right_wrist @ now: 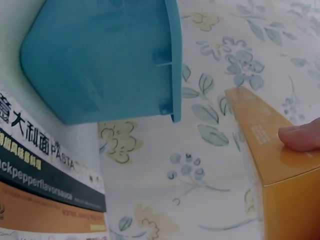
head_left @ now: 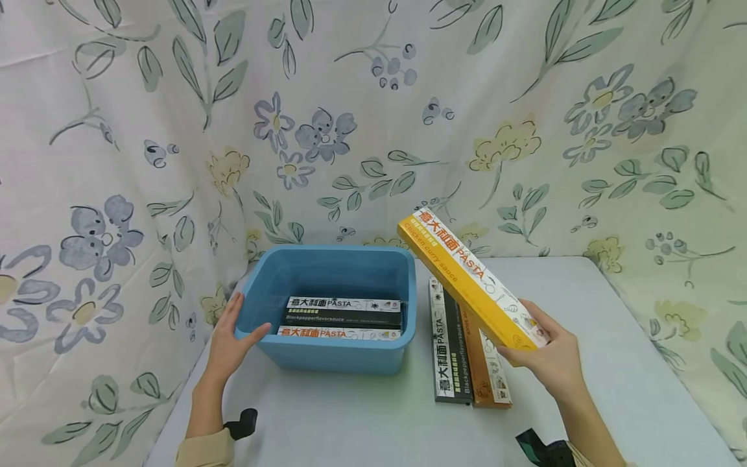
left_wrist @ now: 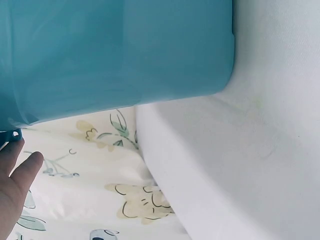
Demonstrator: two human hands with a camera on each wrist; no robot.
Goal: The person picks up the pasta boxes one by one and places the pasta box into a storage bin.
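Observation:
My right hand [head_left: 554,357] grips the lower end of a yellow pasta box [head_left: 467,279] labelled chicken curry sauce, tilted up above the table. In the right wrist view the thumb [right_wrist: 300,137] presses on the yellow box [right_wrist: 280,165]. At the left front corner of a blue plastic bin [head_left: 332,357], my left hand [head_left: 227,344] rests against the rim with its fingers fairly straight. Fingertips [left_wrist: 30,162] show by that rim in the left wrist view. Inside the bin lie a black pasta box [head_left: 344,318] and a white-edged one with orange lettering [head_left: 338,333].
Beneath the raised box, a black pasta box [head_left: 446,363] and an orange-brown one [head_left: 484,373] lie side by side on the white table [head_left: 350,421]. A floral curtain [head_left: 373,130] hangs behind the table and along both sides.

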